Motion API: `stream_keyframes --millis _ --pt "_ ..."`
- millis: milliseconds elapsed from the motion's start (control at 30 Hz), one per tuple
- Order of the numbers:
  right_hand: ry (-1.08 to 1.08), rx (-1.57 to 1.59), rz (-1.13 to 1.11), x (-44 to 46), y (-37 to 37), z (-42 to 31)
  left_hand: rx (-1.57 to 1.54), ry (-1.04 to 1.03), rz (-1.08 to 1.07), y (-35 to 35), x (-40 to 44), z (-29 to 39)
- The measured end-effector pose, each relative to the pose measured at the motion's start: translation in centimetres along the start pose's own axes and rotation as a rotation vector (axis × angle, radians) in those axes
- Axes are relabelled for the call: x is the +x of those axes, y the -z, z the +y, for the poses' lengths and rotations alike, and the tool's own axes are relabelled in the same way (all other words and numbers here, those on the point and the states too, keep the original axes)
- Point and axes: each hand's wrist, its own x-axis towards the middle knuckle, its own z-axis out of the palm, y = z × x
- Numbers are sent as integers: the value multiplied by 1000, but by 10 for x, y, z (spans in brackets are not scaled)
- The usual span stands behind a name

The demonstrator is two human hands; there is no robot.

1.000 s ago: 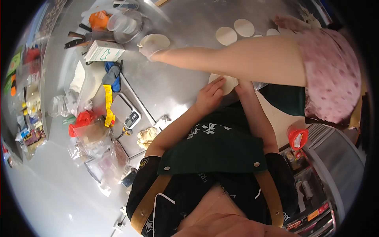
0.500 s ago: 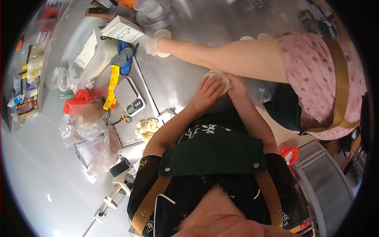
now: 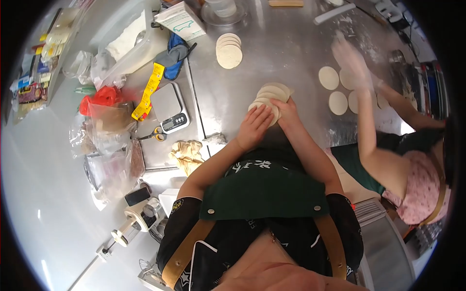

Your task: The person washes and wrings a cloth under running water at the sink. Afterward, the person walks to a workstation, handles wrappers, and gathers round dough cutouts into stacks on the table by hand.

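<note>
A fanned stack of thin, pale dough rounds is between my hands, just in front of my apron. My left hand has its fingers over the near dough round, its thumb hidden. Around the right edge of the stack, my right hand is closed, thumb on top. Farther off on the steel table lies another overlapping stack of dough rounds. Single dough rounds are spread to the right, beneath a co-worker's motion-blurred hand.
At left are a digital scale, scissors, a crumpled yellowish cloth, plastic bags and a flour tub. A carton stands at the back. The co-worker's arm reaches in from the right.
The co-worker's arm has swung from across my front to the right, uncovering the far stack. The dough rounds in my hands are now more fanned out. My view has shifted slightly.
</note>
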Motion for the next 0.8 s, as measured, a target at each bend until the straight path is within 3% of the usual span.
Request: stream_keyframes --millis 433,567,800 --pt "-218 -292 -596 90 -132 57 299 402 298 34 -20 -80" --pt "-199 -344 -570 126 -164 78 336 474 324 42 -12 -120" --pt "-229 -393 -284 172 -179 104 251 495 284 35 -4 -176"
